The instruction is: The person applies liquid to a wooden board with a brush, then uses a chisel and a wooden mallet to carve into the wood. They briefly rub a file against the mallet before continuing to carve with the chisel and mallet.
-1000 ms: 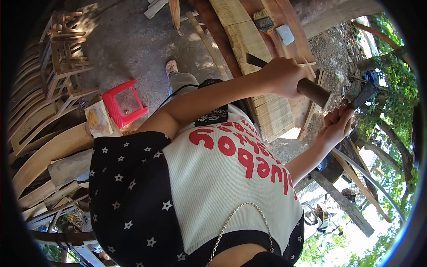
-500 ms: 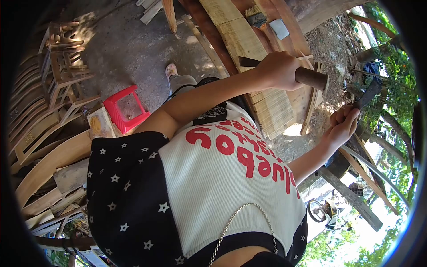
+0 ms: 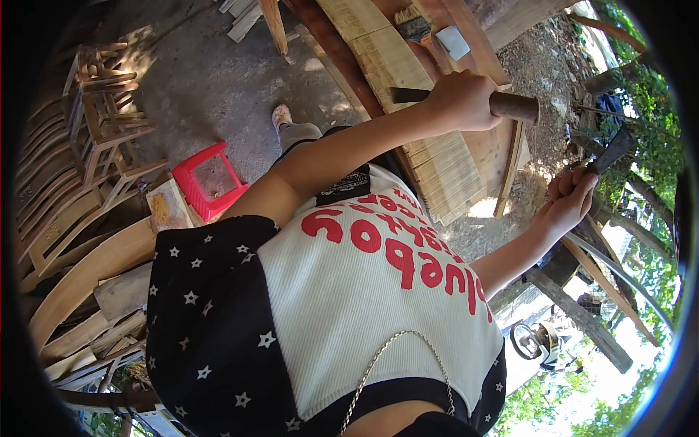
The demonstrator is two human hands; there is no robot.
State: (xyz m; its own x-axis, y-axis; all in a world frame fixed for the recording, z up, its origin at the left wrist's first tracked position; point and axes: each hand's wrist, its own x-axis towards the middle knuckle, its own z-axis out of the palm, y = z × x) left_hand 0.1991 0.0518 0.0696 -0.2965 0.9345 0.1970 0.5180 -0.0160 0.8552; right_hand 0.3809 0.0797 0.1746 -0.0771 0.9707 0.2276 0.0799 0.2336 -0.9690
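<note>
1. The left hand [image 3: 466,100] gripped a round-handled tool [image 3: 515,107] in a closed fist, with its fingers wrapped about the middle. The brown, cylindrical end stuck out on one side of the fist and a dark, flat, narrow end on the other.
2. The right hand [image 3: 570,200] held a dark-bladed tool [image 3: 615,149] near its base, the fingers curled in and the thumb lying along it. The blade pointed outward, clear of the fingertips, towards the green foliage [image 3: 644,109]; its handle was mostly hidden in the hand.
3. Both tools looked stiff and hard, with little about them that seemed fragile. The round-handled one was probably the weightier, best taken by the thick cylinder; the bladed one seemed lighter and was safest held at its base, away from any edge. Whether either was slippery, I could not tell.
4. The two tools were apart from each other, both held up in the air. The left fist was over a pale plank [image 3: 444,171], and whether it touched the wood was unclear.
5. Near the left hand, a brush [image 3: 413,28] and a whitish block [image 3: 453,43] lay side by side on reddish-brown wood [image 3: 477,47].
</note>
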